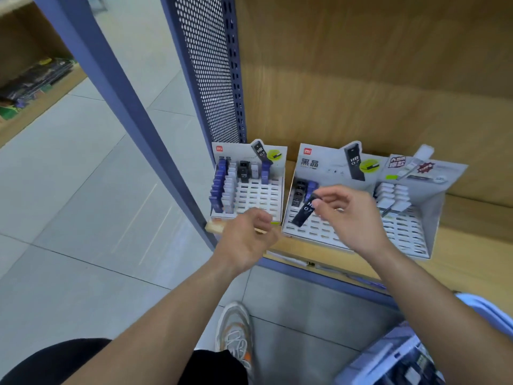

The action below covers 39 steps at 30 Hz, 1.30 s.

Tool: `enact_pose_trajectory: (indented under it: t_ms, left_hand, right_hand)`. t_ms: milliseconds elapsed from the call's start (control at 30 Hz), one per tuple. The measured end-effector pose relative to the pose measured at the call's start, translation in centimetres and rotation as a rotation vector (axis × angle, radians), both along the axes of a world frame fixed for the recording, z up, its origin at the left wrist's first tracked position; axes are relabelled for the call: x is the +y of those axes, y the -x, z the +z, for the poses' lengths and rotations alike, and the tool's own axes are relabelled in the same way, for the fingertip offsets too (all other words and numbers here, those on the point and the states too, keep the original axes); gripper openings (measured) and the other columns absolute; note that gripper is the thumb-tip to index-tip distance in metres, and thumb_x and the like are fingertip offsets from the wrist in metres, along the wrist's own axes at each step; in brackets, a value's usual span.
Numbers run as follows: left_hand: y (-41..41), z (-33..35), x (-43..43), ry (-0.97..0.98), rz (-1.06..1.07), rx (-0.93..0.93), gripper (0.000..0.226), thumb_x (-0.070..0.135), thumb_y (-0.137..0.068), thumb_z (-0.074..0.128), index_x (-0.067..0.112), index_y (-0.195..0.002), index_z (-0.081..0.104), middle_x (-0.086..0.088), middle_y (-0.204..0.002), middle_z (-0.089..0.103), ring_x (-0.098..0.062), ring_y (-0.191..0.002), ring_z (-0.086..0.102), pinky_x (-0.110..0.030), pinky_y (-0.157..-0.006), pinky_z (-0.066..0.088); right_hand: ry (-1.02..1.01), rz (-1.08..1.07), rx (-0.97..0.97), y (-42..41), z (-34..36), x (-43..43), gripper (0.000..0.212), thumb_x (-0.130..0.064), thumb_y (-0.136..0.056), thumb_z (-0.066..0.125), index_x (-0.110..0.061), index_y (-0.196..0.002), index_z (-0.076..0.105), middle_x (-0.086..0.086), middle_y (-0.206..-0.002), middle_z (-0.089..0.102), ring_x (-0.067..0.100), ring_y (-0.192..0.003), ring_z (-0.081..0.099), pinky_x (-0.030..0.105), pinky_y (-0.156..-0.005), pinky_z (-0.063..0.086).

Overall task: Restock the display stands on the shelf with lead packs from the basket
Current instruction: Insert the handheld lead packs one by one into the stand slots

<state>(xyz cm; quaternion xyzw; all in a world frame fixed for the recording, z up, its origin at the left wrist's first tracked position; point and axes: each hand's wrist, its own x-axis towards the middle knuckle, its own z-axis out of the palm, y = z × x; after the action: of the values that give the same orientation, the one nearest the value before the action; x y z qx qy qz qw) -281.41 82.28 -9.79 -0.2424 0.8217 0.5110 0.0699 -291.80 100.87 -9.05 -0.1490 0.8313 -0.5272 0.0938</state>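
lead pack [304, 211] – a black one – is pinched in our right hand [352, 215], tilted, just above the middle stand [313, 232]. our left hand [247, 234] is curled in front of the left stand [258, 195]; it is blurry, so we cannot tell if it holds anything. the pack could slip from our fingertips, or miss its slot and knock over the few black and blue packs in the back corner. the left stand has blue and white packs along its left side. the right stand [408, 232] has white ones at the back. the basket [472, 304] down by our feet seems to hold more packs.
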Motion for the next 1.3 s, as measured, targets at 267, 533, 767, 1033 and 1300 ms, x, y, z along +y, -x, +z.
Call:
enact_pose_trajectory:
  t_ms: [267,533,767,1033,1300]
  left_hand:
    - [3.9,-5.4,0.4,0.534,-0.162,-0.096,0.051,0.046,-0.092,0.064,0.025,-0.137,0.054,0.001,-0.137,0.055,-0.023,-0.127,0.049,-0.041,-0.103,0.045]
    - [7.3,-10.6,1.2,0.741,-0.128,-0.05,0.063,0.068,-0.086,0.059,0.032,-0.137,0.052,0.001,-0.136,0.047,-0.024,-0.13,0.04,-0.041,-0.109,0.034]
    - [6.8,-12.2,1.2,0.781,-0.088,0.038,0.059,0.071,-0.085,0.058,0.033,-0.13,0.06,0.004,-0.128,0.05,-0.021,-0.123,0.043,-0.039,-0.105,0.035]
    - [6.1,-12.4,1.6,0.763,-0.042,0.037,0.052,0.07,-0.088,0.055,0.031,-0.122,0.063,0.006,-0.124,0.051,-0.02,-0.122,0.044,-0.038,-0.104,0.033]
    - [5.4,-10.6,1.5,0.678,-0.144,-0.024,0.055,0.056,-0.093,0.058,0.027,-0.139,0.053,0.004,-0.136,0.048,-0.021,-0.13,0.041,-0.039,-0.111,0.034]
  right_hand:
    - [-0.289,0.026,0.178,4.7,-3.7,-0.5,0.013,-0.019,-0.092,0.071,-0.013,-0.104,0.073,-0.003,-0.088,0.069,0.001,-0.074,0.063,0.004,-0.073,0.048]
    - [-0.339,0.085,0.185,5.8,-7.5,-2.2,0.013,-0.015,-0.09,0.073,-0.013,-0.102,0.074,-0.005,-0.082,0.066,0.0,-0.069,0.061,-0.002,-0.065,0.043]
    - [-0.442,0.225,0.392,6.2,-8.3,-2.2,0.018,-0.016,-0.091,0.072,-0.012,-0.108,0.074,0.006,-0.095,0.071,0.018,-0.08,0.067,0.036,-0.08,0.058]
    - [-0.566,0.238,0.48,5.8,-8.9,-3.5,0.016,-0.018,-0.094,0.066,-0.013,-0.107,0.073,0.007,-0.098,0.064,0.028,-0.087,0.063,0.04,-0.074,0.054]
    - [-0.391,0.064,0.301,4.6,-7.3,-1.8,0.026,-0.023,-0.09,0.072,-0.016,-0.115,0.072,0.001,-0.093,0.067,0.014,-0.076,0.064,0.034,-0.08,0.056]
